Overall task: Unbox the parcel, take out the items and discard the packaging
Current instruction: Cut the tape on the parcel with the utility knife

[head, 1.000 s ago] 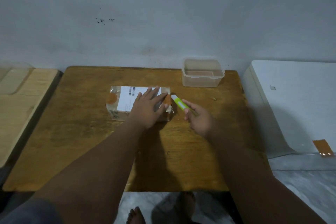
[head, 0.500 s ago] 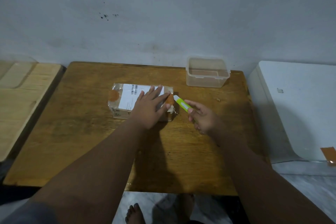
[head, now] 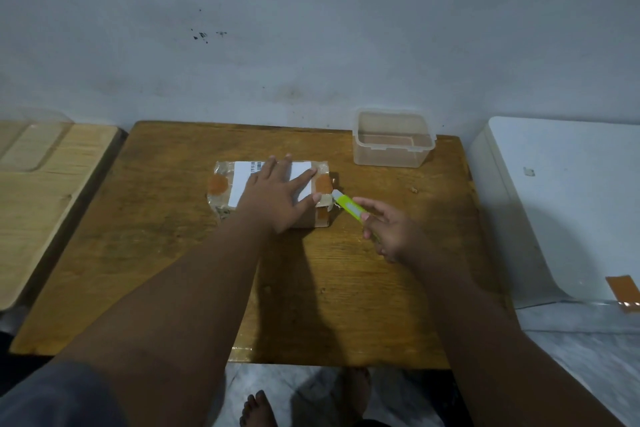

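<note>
The taped parcel [head: 227, 185] lies near the middle of the wooden table [head: 162, 239], its white label facing up. The left hand [head: 277, 199] presses flat on top of it, fingers straight and spread. The right hand [head: 393, 234] grips a green utility knife [head: 350, 208], whose tip touches the parcel's right end. 1 clear plastic container [head: 393, 149] stands at the table's far edge

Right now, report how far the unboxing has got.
Done: nothing clear; the parcel is still taped shut. In hand: left grip presses it flat, right grip holds the cutter at its right-end tape. Left: cut, empty it, bin the packaging.
</note>
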